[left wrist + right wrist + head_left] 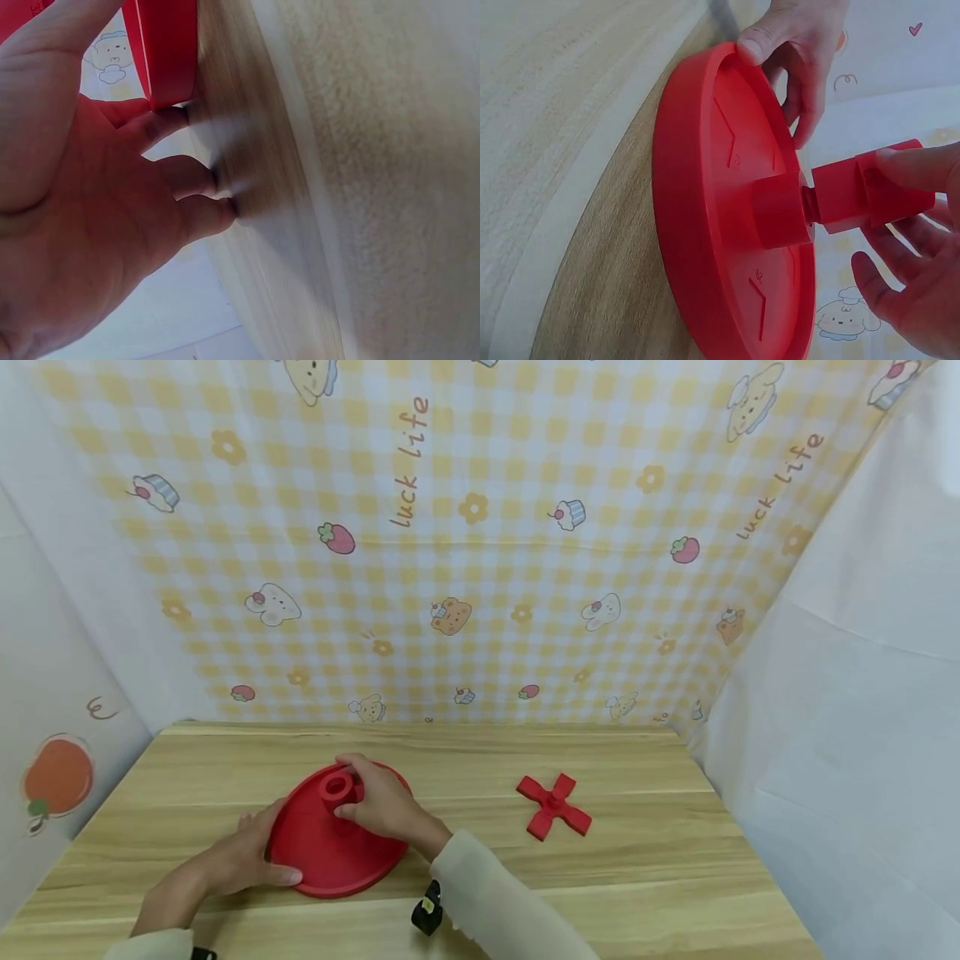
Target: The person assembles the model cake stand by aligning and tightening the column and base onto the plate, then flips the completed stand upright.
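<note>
A large red round base [330, 860] with a raised rim lies at the left of the table. My left hand [243, 856] holds its left edge, thumb over the rim and fingertips low by the tabletop in the left wrist view. Above the middle of the base, my right hand [386, 797] grips a short red post [840, 191] between thumb and fingers. In the right wrist view, the post's narrow lower end meets the raised socket [780, 210] at the base's centre. Arrow-like lines are marked on the base.
To the right on the wooden table [660, 860] lies a red cross-shaped piece [555, 806] with a small knob at its centre. A yellow checked cloth [495, 568] hangs behind the table, and white sheets stand at both sides.
</note>
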`<state>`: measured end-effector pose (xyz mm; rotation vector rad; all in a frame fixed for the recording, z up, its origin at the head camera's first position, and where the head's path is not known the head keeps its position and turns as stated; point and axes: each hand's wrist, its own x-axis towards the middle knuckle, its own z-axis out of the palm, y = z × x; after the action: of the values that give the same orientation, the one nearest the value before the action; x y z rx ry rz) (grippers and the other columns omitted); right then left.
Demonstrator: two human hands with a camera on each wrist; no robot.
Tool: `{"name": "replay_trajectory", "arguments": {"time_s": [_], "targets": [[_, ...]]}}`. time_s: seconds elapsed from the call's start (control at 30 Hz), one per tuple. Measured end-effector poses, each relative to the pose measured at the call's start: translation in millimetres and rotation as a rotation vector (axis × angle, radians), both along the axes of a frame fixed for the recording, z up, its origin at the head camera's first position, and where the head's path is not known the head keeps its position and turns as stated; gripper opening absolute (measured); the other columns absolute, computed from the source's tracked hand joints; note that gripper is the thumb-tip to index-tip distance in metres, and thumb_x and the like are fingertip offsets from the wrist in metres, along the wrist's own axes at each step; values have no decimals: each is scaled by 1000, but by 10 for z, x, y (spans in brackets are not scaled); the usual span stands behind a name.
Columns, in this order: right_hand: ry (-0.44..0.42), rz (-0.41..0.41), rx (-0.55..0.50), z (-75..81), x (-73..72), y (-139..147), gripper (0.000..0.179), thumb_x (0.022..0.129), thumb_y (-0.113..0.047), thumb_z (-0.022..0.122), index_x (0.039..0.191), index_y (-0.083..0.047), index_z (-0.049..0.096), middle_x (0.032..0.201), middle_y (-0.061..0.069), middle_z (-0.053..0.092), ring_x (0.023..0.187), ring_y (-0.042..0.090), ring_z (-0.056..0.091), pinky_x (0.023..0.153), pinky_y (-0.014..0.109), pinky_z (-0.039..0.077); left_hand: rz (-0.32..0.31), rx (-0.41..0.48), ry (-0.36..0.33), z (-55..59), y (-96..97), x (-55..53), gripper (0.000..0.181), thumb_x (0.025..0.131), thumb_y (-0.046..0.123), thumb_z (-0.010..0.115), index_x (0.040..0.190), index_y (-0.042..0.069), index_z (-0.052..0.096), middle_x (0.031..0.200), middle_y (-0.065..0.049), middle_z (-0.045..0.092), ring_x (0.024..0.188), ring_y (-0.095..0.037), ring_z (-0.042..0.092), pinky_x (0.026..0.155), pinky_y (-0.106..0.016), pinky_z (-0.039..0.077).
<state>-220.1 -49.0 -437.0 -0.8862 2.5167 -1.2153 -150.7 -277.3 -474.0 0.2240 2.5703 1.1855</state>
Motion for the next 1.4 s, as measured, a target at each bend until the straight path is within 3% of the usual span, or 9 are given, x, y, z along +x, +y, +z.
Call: {"name": "replay_trajectory", "arguments": {"time_s": [0.33, 0.6, 0.8, 1.07, 1.23, 1.4], "targets": [[96, -89, 81, -51, -11, -31, 62, 80, -27, 85, 135, -17, 58, 114, -9, 61, 97, -3, 56, 78, 10, 49, -16, -44, 18, 28, 7, -14, 114, 75, 29, 86, 151, -11, 12, 149, -42, 23, 136, -68, 3, 106, -79, 5], [55, -128, 76, -39, 1, -25, 72, 72, -37, 90, 134, -20, 58, 114, -8, 57, 96, -2, 52, 72, 12, 49, -22, -97, 14, 47, 10, -23, 113, 76, 34, 85, 151, -10, 12, 148, -39, 26, 134, -69, 8, 104, -80, 16], [-3, -28, 14, -3, -41, 21, 73, 77, -25, 87, 140, -18, 52, 124, -8, 58, 102, -1, 55, 75, 13, 51, -16, -34, 19, 25, 4, -13, 113, 75, 29, 86, 151, -10, 12, 149, -41, 23, 135, -67, 6, 107, -79, 5], [-46, 72, -53, 13, -60, 50, 69, 84, -3, 77, 145, -16, 46, 133, -5, 61, 113, 0, 58, 87, 13, 50, -15, -12, 33, -17, -11, -12, 113, 75, 28, 86, 150, -10, 12, 149, -41, 23, 136, -65, 9, 108, -78, 1], [-45, 73, -79, -6, -76, 41, 68, 86, 7, 71, 145, -14, 45, 134, -3, 62, 119, 2, 58, 90, 12, 49, -19, 12, 54, -28, -12, -14, 112, 74, 27, 87, 150, -11, 14, 148, -41, 25, 136, -64, 15, 109, -76, -1], [-42, 51, -78, -12, -82, 29, 68, 84, 3, 75, 143, -13, 47, 128, -3, 63, 115, 2, 59, 89, 13, 51, -15, 5, 36, -28, -14, -15, 113, 74, 28, 87, 150, -11, 12, 148, -41, 24, 136, -64, 13, 109, -77, -1]]}}
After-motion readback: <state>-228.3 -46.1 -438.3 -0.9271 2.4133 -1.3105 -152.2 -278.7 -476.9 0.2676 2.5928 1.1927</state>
